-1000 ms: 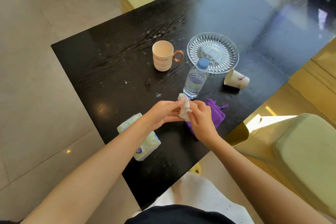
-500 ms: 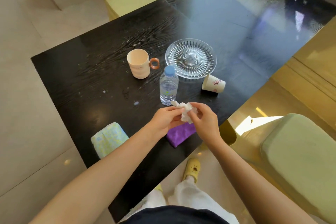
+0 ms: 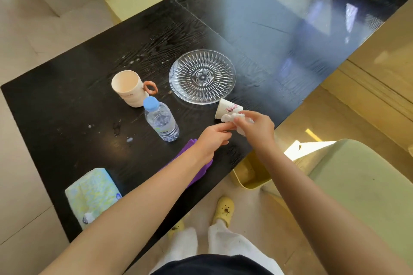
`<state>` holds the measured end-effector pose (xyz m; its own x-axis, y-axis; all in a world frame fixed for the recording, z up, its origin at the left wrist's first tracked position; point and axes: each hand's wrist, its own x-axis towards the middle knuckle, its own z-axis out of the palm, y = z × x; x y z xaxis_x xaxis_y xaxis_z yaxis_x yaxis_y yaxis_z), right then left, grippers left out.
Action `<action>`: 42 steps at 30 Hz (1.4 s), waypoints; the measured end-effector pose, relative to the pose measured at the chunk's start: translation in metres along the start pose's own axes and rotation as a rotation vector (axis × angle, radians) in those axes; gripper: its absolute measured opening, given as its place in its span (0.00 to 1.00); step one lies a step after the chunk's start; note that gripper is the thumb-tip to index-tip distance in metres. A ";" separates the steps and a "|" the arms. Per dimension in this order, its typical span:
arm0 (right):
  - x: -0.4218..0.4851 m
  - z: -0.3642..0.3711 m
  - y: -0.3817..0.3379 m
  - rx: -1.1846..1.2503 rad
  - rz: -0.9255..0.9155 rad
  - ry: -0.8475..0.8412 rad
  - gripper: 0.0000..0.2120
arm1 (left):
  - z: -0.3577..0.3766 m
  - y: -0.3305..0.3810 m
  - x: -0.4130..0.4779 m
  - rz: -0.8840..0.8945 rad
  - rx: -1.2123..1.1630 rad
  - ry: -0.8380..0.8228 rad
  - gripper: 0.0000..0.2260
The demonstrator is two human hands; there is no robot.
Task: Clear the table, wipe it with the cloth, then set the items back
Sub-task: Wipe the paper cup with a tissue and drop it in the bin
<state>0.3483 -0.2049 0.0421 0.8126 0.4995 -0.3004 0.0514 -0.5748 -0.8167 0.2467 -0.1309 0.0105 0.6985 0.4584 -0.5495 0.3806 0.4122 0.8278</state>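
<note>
My right hand (image 3: 257, 129) grips a crumpled white tissue (image 3: 230, 117) above the black table (image 3: 67, 96), close to a paper cup (image 3: 228, 108) lying on its side. My left hand (image 3: 212, 138) pinches the same tissue from the left. Under my left wrist lies a purple cloth (image 3: 190, 149), partly hidden. A water bottle with a blue cap (image 3: 161, 120) stands upright, a beige mug with an orange handle (image 3: 129, 88) behind it. A clear glass plate (image 3: 202, 76) sits to the right of the mug.
A pack of tissues (image 3: 91, 192) lies at the table's near left corner. Small spills and crumbs (image 3: 116, 127) dot the surface. A yellow bin (image 3: 248, 174) stands on the floor by the table edge, and a green chair (image 3: 362, 185) is on the right.
Both hands have carried the tissue to the right, from in front of the bottle to beside the paper cup. The camera has swung, so the table items sit further left.
</note>
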 end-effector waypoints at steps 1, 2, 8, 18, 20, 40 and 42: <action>0.008 -0.004 0.003 0.010 0.014 0.008 0.14 | 0.003 0.001 0.007 0.000 0.014 0.022 0.17; 0.016 -0.008 0.007 0.020 0.029 0.019 0.14 | 0.005 0.001 0.014 -0.008 0.012 0.066 0.16; 0.048 -0.021 0.030 0.090 0.084 0.014 0.13 | 0.000 0.001 0.058 -0.127 -0.039 0.517 0.20; 0.072 -0.035 0.051 0.067 0.035 0.023 0.11 | 0.006 -0.016 0.093 -0.058 0.256 0.533 0.09; 0.075 -0.037 0.051 0.033 -0.027 0.044 0.11 | 0.009 -0.018 0.084 0.091 0.480 0.484 0.08; 0.063 -0.003 0.045 -0.716 -0.598 -0.502 0.24 | -0.008 -0.034 0.056 0.346 0.540 0.277 0.15; 0.062 -0.005 0.048 -0.718 -0.599 -0.488 0.21 | -0.008 -0.035 0.056 0.336 0.505 0.255 0.18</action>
<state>0.4044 -0.2049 -0.0132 0.2278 0.9436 -0.2403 0.8282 -0.3175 -0.4618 0.2682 -0.1129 -0.0500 0.6870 0.6956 -0.2101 0.4477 -0.1774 0.8764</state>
